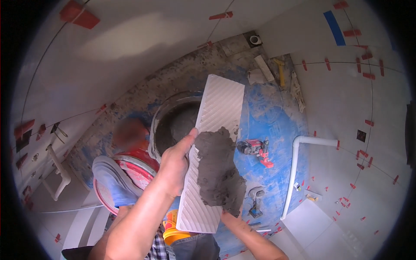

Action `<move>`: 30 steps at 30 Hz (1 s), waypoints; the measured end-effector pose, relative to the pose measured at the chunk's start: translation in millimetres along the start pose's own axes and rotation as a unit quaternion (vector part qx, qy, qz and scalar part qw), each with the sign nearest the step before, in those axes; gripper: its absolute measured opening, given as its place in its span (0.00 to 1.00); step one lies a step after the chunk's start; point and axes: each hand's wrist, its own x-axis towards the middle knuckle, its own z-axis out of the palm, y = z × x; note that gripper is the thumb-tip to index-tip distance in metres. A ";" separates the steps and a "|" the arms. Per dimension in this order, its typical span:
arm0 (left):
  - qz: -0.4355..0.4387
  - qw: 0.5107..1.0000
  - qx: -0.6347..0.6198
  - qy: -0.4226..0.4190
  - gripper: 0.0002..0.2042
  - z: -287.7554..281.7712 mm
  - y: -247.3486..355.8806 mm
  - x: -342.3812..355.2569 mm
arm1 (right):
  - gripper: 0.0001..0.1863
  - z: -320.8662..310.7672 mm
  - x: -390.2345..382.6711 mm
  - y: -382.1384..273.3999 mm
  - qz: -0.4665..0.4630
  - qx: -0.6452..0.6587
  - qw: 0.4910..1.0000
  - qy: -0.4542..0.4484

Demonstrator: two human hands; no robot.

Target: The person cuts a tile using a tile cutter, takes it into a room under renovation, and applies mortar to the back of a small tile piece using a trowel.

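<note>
A long white tile with diagonal ridges on its upturned face is held out before me at a tilt. My left hand is closed on its left edge, thumb over the ridged face. Thick grey mortar lies heaped on the middle of the tile and overhangs the right edge. My right hand reaches in from the lower right, its fingers hidden behind the mortar and tile; whether it holds a tool cannot be seen. Beyond the tile's left edge stands a bucket with grey mortar in it, partly covered by the tile.
A red bucket and a yellow bucket stand nearby. On the blue-stained floor lie a red-and-black power tool, a mortar-smeared tool and a yellow-handled tool. A white pipe is at right. Red wedges line tile joints.
</note>
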 end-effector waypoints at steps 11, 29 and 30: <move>0.002 0.994 0.039 -0.104 0.25 -20.1 28.3 12.9 | 0.13 -83.5 5.7 -10.4 -0.057 -0.129 0.986 0.088; -0.082 0.985 0.150 -0.015 0.34 -54.8 -92.0 -20.3 | 0.16 2.0 38.3 25.7 -0.023 -0.076 0.995 0.059; -0.083 0.986 0.147 -0.015 0.34 -55.1 -90.8 -21.9 | 0.16 4.0 28.5 27.5 -0.011 -0.080 0.995 0.055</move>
